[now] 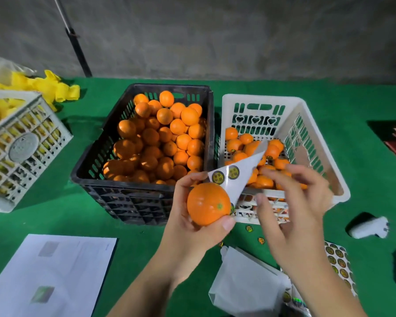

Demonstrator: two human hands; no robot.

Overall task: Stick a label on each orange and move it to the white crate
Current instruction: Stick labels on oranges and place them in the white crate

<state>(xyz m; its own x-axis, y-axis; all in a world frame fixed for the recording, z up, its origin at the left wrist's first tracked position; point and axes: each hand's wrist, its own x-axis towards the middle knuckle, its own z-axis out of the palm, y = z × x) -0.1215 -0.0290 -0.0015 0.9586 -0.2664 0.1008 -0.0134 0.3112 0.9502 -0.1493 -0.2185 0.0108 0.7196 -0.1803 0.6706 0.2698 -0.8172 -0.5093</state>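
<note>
A: Head view, largest first. Green table (55, 216); black crate (144, 154) at 12 o'clock, heaped with unlabelled fruit; white crate (306, 124) at 1 o'clock, roughly a single layer in, a few labels visible.

B: Noted. Hands?

A: Left hand (192, 216) at centre, fingers and thumb curled round one orange (208, 203), same hand also pinching a label sheet (236, 172) behind the fruit. Right hand (295, 202) at 3 o'clock of the orange, fingers loosely spread, gripping nothing visible, blurred.

B: Orange itself?

A: Round, glossy, even colour, green stem scar facing camera, no label on the visible side. Held above the near rims of both crates.

B: Risks, as judgement only?

A: Sheet curled and shared in one grip with the fruit: possible slip of either while peeling. Sticker could fold on itself or land on the stem scar and lift. Loose stickers (261, 240) already on the cloth at 5 o'clock suggest such losses.
</note>
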